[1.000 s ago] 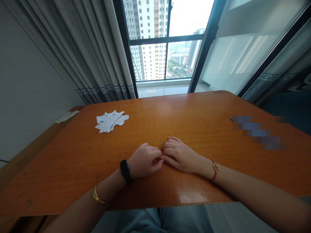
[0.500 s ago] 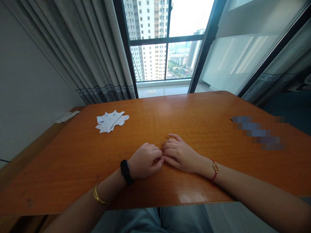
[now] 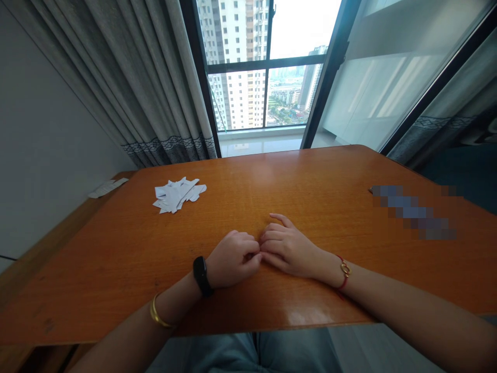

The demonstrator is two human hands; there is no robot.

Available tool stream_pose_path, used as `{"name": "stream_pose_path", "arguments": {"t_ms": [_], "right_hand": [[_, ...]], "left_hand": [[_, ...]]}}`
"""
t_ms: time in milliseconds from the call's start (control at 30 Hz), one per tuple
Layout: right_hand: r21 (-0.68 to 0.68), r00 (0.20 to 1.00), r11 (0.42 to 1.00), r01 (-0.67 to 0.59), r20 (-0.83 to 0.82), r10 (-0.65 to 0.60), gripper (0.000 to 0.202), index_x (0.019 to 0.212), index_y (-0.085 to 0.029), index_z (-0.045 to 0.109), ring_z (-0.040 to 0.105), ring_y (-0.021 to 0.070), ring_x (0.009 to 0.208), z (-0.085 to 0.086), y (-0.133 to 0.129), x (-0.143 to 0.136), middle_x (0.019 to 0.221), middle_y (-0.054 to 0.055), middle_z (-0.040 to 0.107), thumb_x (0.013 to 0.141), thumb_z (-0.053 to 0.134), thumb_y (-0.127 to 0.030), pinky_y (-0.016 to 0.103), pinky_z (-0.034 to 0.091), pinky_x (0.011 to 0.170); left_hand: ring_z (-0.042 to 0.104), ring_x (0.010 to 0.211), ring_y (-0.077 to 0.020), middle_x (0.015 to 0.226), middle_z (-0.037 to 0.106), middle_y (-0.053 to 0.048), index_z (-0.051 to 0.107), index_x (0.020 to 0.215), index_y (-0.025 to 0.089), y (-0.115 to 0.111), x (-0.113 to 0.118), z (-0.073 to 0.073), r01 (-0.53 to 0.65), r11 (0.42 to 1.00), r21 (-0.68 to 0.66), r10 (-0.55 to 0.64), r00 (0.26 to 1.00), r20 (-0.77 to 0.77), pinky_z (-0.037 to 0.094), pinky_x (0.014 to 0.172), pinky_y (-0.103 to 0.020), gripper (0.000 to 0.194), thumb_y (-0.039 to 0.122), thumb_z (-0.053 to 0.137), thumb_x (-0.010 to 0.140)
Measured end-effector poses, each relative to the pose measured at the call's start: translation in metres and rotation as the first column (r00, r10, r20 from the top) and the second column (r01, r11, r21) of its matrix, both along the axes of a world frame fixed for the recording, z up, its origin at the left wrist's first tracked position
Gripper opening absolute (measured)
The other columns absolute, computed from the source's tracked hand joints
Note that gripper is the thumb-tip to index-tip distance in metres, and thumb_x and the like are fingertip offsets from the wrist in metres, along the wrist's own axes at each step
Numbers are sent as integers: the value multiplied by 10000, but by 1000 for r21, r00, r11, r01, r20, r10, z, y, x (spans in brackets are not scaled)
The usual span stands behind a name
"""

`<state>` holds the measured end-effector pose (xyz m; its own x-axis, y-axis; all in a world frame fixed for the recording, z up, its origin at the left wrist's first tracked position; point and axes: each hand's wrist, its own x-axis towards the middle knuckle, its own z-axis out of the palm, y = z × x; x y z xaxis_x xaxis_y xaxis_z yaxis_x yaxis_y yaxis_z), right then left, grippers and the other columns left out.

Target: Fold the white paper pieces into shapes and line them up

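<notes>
Both hands rest on the orange-brown wooden table (image 3: 248,181) near its front edge, with their fingertips touching. My left hand (image 3: 234,259), below a black wristband, is curled closed, and nothing shows in it. My right hand (image 3: 289,247), with a red string bracelet at the wrist, lies palm down with its fingers loosely bent and one finger reaching out ahead; no object is seen under it. A pile of white paper pieces (image 3: 176,195) lies beyond my left hand, on the left part of the table.
At the right side of the table lies a pixelated, bluish item (image 3: 413,211) that cannot be made out. A pale flat item (image 3: 107,187) is at the far left edge. Grey curtains (image 3: 155,77) and a window (image 3: 267,65) stand behind the table.
</notes>
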<state>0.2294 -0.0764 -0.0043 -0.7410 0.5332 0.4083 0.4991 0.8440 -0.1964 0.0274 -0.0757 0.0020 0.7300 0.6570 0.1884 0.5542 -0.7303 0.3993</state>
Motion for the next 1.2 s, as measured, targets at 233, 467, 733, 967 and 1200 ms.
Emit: {"name": "stream_pose_path", "arguments": {"t_ms": [233,467,733,967,1200], "right_hand": [[17,1000,1000,13,-7,-13,220,837,-200,653,575,153,846,0,1,0,798,13,679,939,474,-279,482,186,1091],[8,1000,1000,25,-13,-25,229,833,-202,658,579,152,828,0,0,-1,786,15,678,939,471,-280,484,179,1095],[14,1000,1000,19,-20,-18,223,813,-211,666,581,153,832,-2,1,0,789,7,689,931,490,-282,487,166,1098],[3,1000,1000,22,-19,-22,240,803,-210,670,583,150,811,1,0,1,770,11,685,935,483,-281,478,182,1090],[-18,1000,1000,21,-23,-21,239,805,-208,671,586,150,804,2,0,1,776,10,688,936,488,-290,478,183,1089]], "left_hand": [[489,647,-130,638,558,10,484,618,174,-1,0,2,-45,999,6,45,999,-19,326,677,-295,230,223,501,842],[502,663,-137,659,572,5,510,642,177,-2,1,2,-43,998,39,45,998,-42,329,689,-302,215,223,488,851],[511,666,-139,664,576,9,504,646,177,-3,2,1,-49,998,40,52,996,-67,322,694,-310,214,229,485,853],[523,669,-139,675,591,4,519,659,177,-4,2,2,-42,999,21,43,998,-52,327,700,-309,176,232,509,827],[510,667,-134,659,572,9,501,655,179,-2,1,2,-8,999,52,11,998,-56,321,701,-308,178,215,487,829]]}}
